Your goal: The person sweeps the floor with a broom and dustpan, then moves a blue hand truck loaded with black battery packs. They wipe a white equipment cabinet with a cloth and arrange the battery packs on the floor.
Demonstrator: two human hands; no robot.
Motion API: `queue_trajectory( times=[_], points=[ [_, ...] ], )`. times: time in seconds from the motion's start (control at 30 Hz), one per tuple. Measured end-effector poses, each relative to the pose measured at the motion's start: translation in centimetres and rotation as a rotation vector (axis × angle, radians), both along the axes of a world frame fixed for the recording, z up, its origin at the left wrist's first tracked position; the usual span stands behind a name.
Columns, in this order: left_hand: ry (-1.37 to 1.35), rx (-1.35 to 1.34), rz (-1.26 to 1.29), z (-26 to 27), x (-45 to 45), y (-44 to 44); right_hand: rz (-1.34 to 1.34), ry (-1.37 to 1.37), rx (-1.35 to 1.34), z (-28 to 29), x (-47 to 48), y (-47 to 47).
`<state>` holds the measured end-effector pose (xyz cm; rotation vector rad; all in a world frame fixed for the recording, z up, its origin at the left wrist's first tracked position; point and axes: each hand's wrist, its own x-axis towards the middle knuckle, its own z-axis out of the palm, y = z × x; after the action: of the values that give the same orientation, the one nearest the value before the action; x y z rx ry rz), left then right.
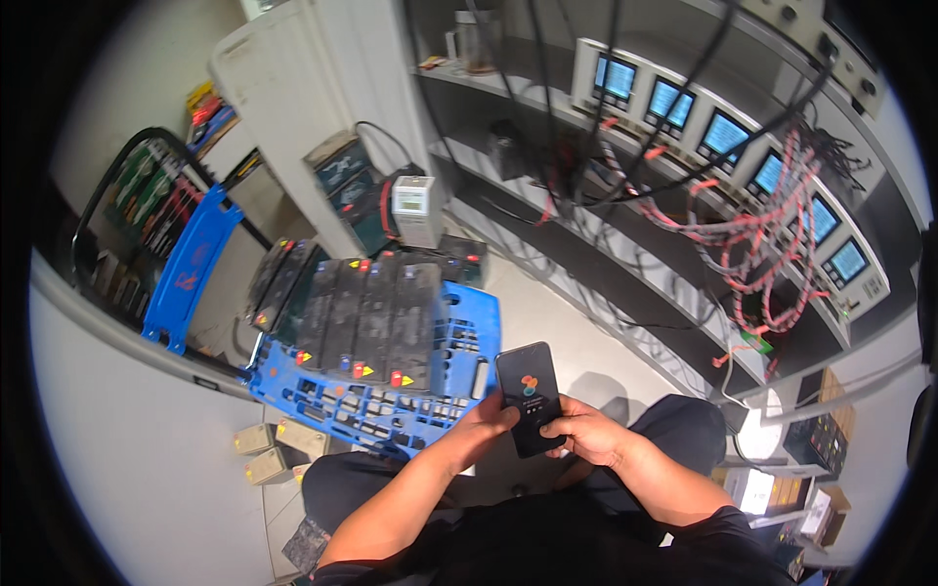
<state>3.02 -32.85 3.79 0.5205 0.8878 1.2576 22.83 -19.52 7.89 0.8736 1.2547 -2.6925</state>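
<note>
A dark smartphone (529, 410) is held upright between both hands, its screen dark with a colored logo and small writing. My left hand (485, 428) grips its left edge, the thumb at the side of the screen. My right hand (582, 432) holds the lower right edge with the thumb over the screen. Beyond my left hand stands a blue plastic platform cart (469, 315), bearing a row of dark batteries (370, 315) with red and blue terminals and yellow warning stickers. A white meter box (415, 209) with a small display stands behind the batteries.
Grey shelving (506, 201) to the right carries a row of instruments with lit screens (668, 102) and bundled red-and-white cables (762, 220). Black cables hang across it. Small beige batteries (265, 466) sit on the floor at the left. The cart's blue handle panel (192, 271) stands at the far left.
</note>
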Motion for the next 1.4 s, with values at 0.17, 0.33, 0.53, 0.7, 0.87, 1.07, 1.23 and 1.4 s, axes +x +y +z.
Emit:
queue_trajectory(
  times=[0.17, 0.33, 0.53, 0.7, 0.87, 1.07, 1.23, 1.4],
  points=[
    [-0.235, 0.221, 0.104, 1.8, -3.3, -1.4, 0.059, 0.127, -0.086, 0.3, -5.8, -2.5],
    [-0.491, 0.145, 0.424, 0.3, -5.2, -3.4, -0.128, -0.139, 0.048, -0.9, -8.4, -2.6],
    [-0.446, 0.313, 0.236, 5.1, -6.0, -7.6, -0.210, -0.444, 0.976, -7.6, -22.6, 0.1],
    [-0.534, 0.589, 0.060, 5.3, -6.9, -10.4, -0.380, -0.851, 1.158, -5.0, -35.3, -3.2],
    [-0.494, 0.900, 0.266, 8.4, -10.0, -14.5, -0.460, -0.862, 1.233, -7.0, -37.5, -5.3],
    [-0.475, 0.821, 0.338, 4.7, -13.1, -16.9, -0.434, -0.924, 1.378, -9.2, -36.2, -5.1],
    [-0.357, 0.594, 0.444, 3.4, -14.4, -16.6, -0.341, -0.967, 1.204, -7.3, -33.9, -3.0],
    [-0.435, 0.608, 0.511, 3.3, -14.0, -16.8, -0.271, -0.839, 0.931, -8.5, -31.7, 1.7]
  ],
)
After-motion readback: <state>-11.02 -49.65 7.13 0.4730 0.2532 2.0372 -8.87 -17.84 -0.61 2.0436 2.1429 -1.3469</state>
